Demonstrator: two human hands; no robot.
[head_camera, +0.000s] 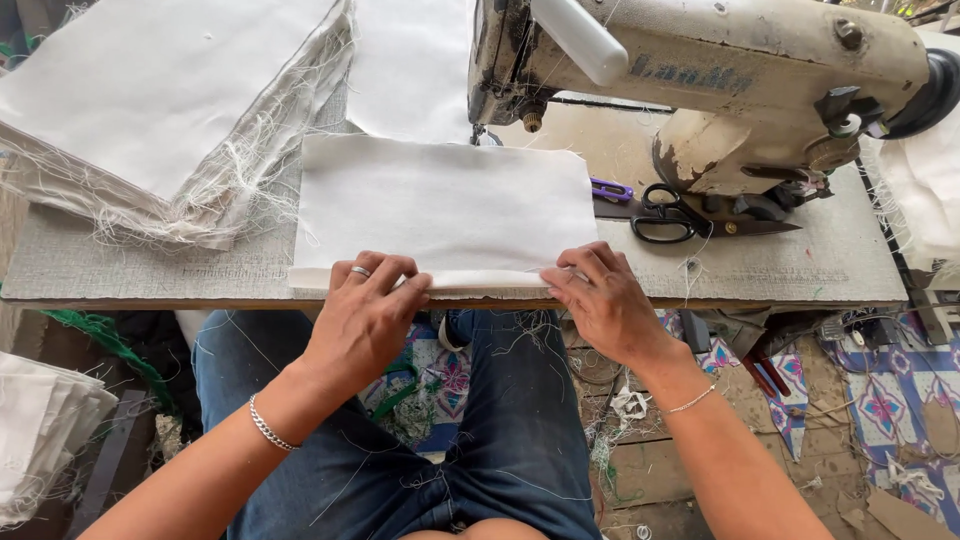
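Hands: two, left hand (365, 305) and right hand (605, 300), both at the near edge of the table (800, 265)
Folded white cloth piece (445, 205) under the fingers: one
Sewing machine (720, 80): one, far right
Scissors (680, 215): one pair, black-handled (lying beside the machine base)
Piles of frayed white cloth (150, 110): one on the far left of the table, one stack (40, 425) below at near left
Bracelets: two, one per wrist
Ring (360, 271): one, on the left hand
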